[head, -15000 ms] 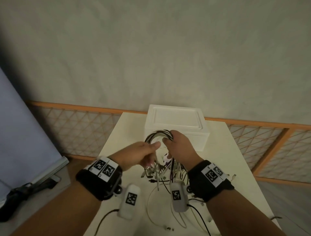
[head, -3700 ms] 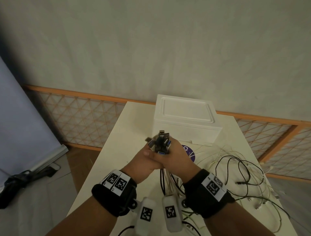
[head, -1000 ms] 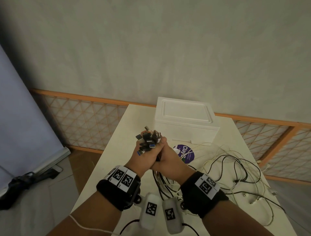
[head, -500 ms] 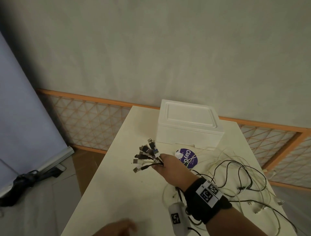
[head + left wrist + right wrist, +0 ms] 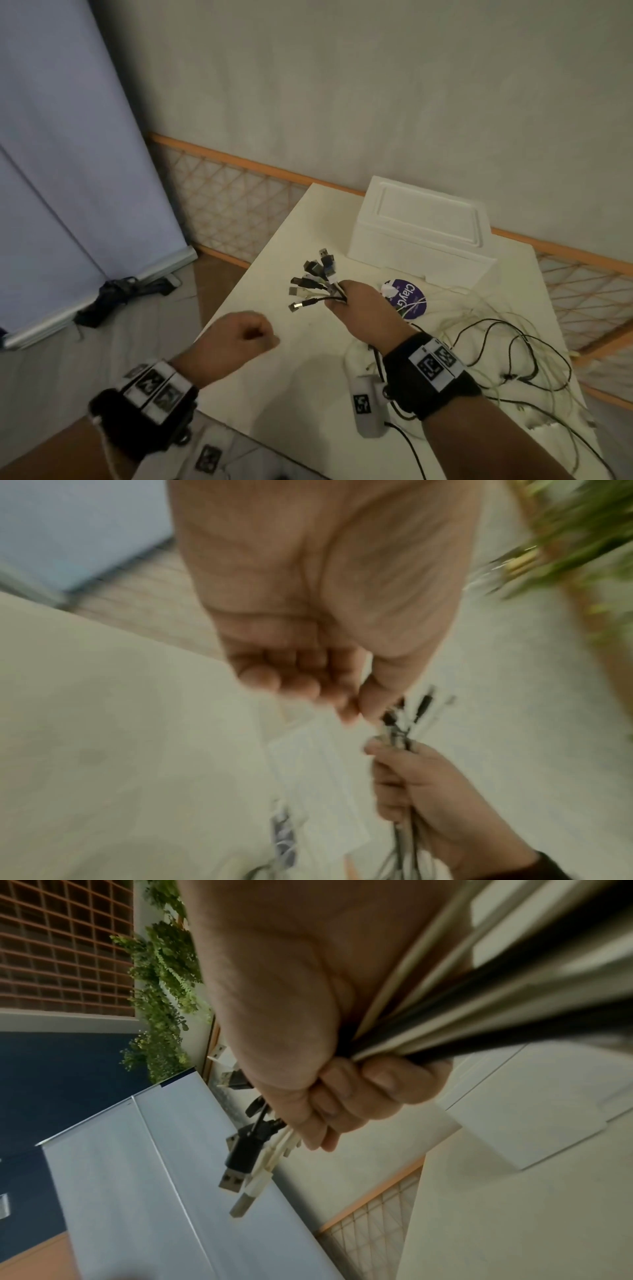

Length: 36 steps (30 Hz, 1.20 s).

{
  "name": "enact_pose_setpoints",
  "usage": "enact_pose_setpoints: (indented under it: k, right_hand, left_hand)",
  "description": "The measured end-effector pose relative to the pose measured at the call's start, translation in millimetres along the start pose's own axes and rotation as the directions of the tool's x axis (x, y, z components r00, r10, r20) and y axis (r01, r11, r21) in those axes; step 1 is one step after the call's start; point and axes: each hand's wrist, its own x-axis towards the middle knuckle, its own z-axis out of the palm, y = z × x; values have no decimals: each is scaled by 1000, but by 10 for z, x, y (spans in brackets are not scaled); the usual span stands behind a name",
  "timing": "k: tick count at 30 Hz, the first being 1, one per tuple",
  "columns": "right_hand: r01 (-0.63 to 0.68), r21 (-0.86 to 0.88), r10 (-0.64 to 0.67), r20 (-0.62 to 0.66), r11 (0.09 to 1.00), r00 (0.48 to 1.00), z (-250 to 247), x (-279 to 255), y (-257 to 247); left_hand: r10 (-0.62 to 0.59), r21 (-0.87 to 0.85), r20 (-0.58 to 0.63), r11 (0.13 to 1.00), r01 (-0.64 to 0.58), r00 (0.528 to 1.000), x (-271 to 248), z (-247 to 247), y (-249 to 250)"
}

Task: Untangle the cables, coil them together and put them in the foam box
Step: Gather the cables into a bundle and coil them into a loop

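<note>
Beside the foam box point(image 5: 423, 236), just in front of its near left corner, we hold our right hand point(image 5: 368, 313) above the table point(image 5: 274, 377) with its fingers point(image 5: 346, 1104) clamped round a bundle of cables point(image 5: 334, 294). Black and white USB plugs point(image 5: 310, 284) fan out of the fist toward the left, away from the box. From the right wrist view we see the black and pale cords run tight through the palm, and the plugs stick out past the knuckles.

Our left hand point(image 5: 236, 341) hangs over the table's left edge, well apart from the box and nearer to us than the right hand. Its fingers point(image 5: 294, 674) are curled in, thumb tip against forefinger, and they hold nothing that we can make out; the left wrist view is blurred.

The long tails of the cables trail from under our right wrist and lie in loose, crossed loops point(image 5: 513, 353) on the table, to the right and in front of the box. The box itself stands at the far end of the table with its lid point(image 5: 430, 216) on. A round purple sticker point(image 5: 409, 299) lies on the table just in front of the box, partly behind our right hand, with white cords across it.
</note>
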Motion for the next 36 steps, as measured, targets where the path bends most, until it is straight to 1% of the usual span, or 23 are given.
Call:
enact_pose_setpoints:
  k: [1,2,3,4,5,6,7,8,9,10,12,14,17,18,20,21,24,26,28,30,32,34,36]
  right_hand:
    - [-7,-27,7,-3,1000,1000,17,17,-4]
    - [-18,-54,18,-2,998,1000,27,36,-5]
    - [-19,-74,20,2,997,1000,25,48,-8]
    - [-22,-50,23,19,999,1000,18,56,-12]
    - [-19,0,19,43,1000,999,-1,57,-26]
    - [-31,16,29,93,999,995,-24,59,-65]
    - [-66,-7,66,138,998,988,-34,56,-99]
    - [-104,-69,114,156,992,981,-49,72,-148]
    - [-101,-151,126,167,983,978,-49,122,-180]
    - [-92,-193,129,187,977,974,-53,206,-203]
    - [-94,-273,154,209,957,966,-41,373,-247]
    - [-130,-251,181,193,959,964,-61,441,-265]
    - [-53,-144,62,57,988,996,-164,437,-267]
    - [-42,-83,42,0,996,999,-194,424,-217]
    - [-97,-62,96,-21,993,995,-232,378,-38]
    - [-140,-89,140,-5,986,990,-241,333,55]
    - [-152,-186,148,-39,971,988,-238,222,280]
    - [-144,-160,129,-106,976,986,-291,185,275]
    - [-123,-126,98,-189,984,977,-400,201,220]
    - [-89,-188,48,-208,978,977,-534,239,157]
    - [-51,-335,-6,-165,941,986,-633,274,84]
    - [12,-471,-66,-98,882,993,-680,310,-12]
    - [90,-541,-127,-32,836,991,-691,330,-130]
  left_hand:
    - [138,58,-145,990,-131,980,113,53,231]
    - [318,144,-232,946,-290,919,224,127,368]
    - [482,234,-224,870,-433,847,313,196,473]
    - [610,332,-131,770,-545,782,392,267,544]
    - [680,447,-1,656,-608,733,487,341,557]
    - [712,557,133,522,-646,689,609,397,579]
    - [697,639,231,417,-646,678,719,430,586]
    - [690,678,289,342,-651,664,843,450,550]
    - [684,686,312,318,-654,660,966,448,490]
    - [676,682,312,330,-653,668,1058,409,456]
    - [681,677,258,379,-631,685,1222,313,379]
    - [669,699,246,379,-607,702,1314,247,394]
    - [547,777,266,366,-512,794,1388,220,529]
    - [524,792,267,358,-494,809,1450,191,535]
    - [500,823,251,341,-455,829,1572,54,478]
    - [467,846,229,339,-412,854,1627,-57,424]
    - [396,858,167,393,-331,903,1751,-293,247]
    - [358,792,152,514,-330,921,1747,-249,191]
    - [265,693,132,664,-280,955,1737,-141,153]
    - [200,598,133,765,-239,971,1736,-71,139]
    - [227,499,127,826,-260,966,1710,-16,193]
    - [294,277,101,909,-311,950,1618,74,336]
    - [358,79,94,927,-366,929,1544,189,491]
